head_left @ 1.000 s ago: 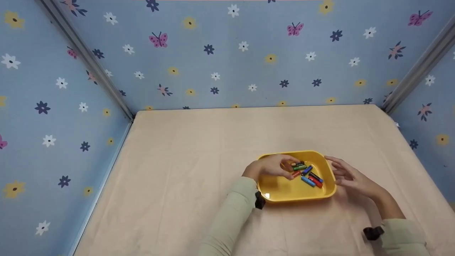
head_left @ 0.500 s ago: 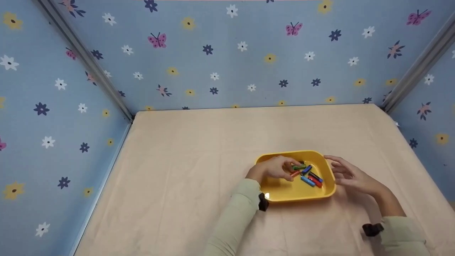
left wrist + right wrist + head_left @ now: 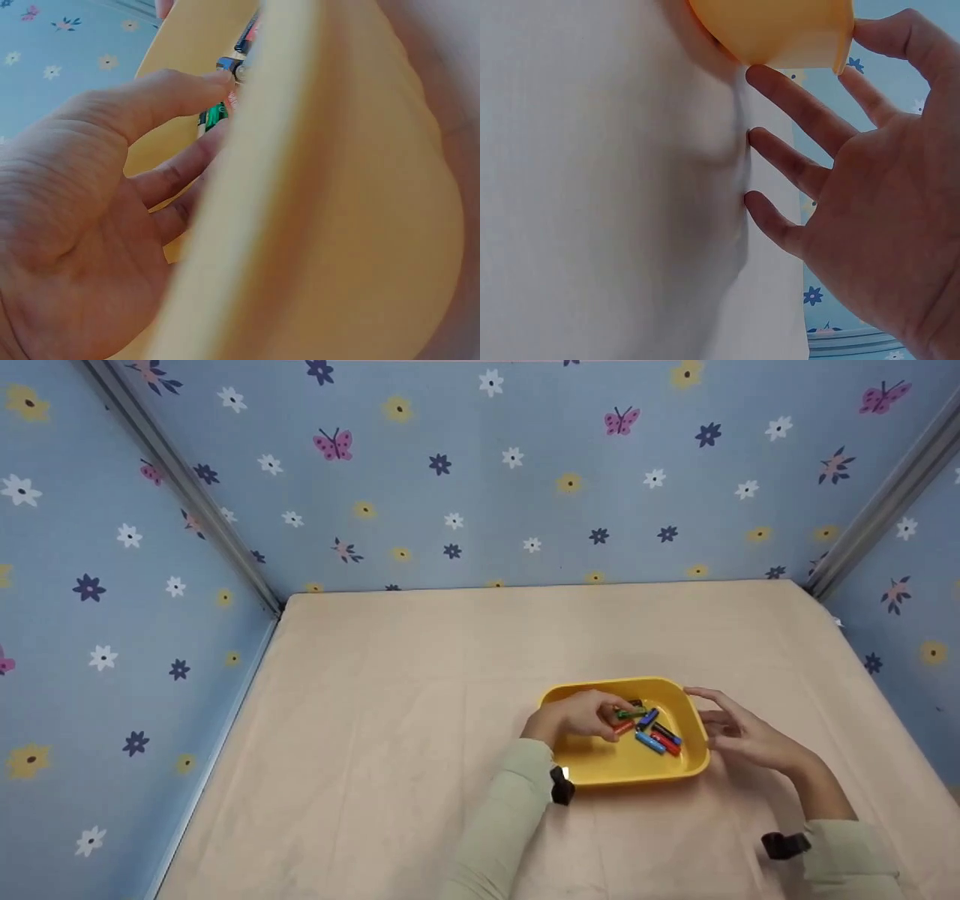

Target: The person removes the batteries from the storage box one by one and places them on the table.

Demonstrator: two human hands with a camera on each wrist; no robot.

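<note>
In the head view a yellow plastic tray (image 3: 600, 775) stands on the table, right of centre. Several batteries lie loosely in its right half, among them a green battery (image 3: 631, 713), a light blue battery (image 3: 650, 742) and a red battery (image 3: 666, 743). My left hand (image 3: 581, 714) reaches in over the left side. Its thumb and fingers are bent and apart beside the green battery and an orange-red battery (image 3: 622, 727); the tray wall partly hides the fingertips in the left wrist view. My right hand (image 3: 885, 172), fingers spread, touches the tray's right side.
A beige cloth (image 3: 390, 720) covers the table. Flower-patterned blue panels (image 3: 480, 472) rise behind it and at both sides, with grey metal posts (image 3: 187, 495) at the corners. Dark wrist cameras (image 3: 785, 846) sit at the sleeves.
My left hand has shifted slightly right, closer to the green battery, and hides more of the black battery behind it. My right hand stays at the tray's right side.
</note>
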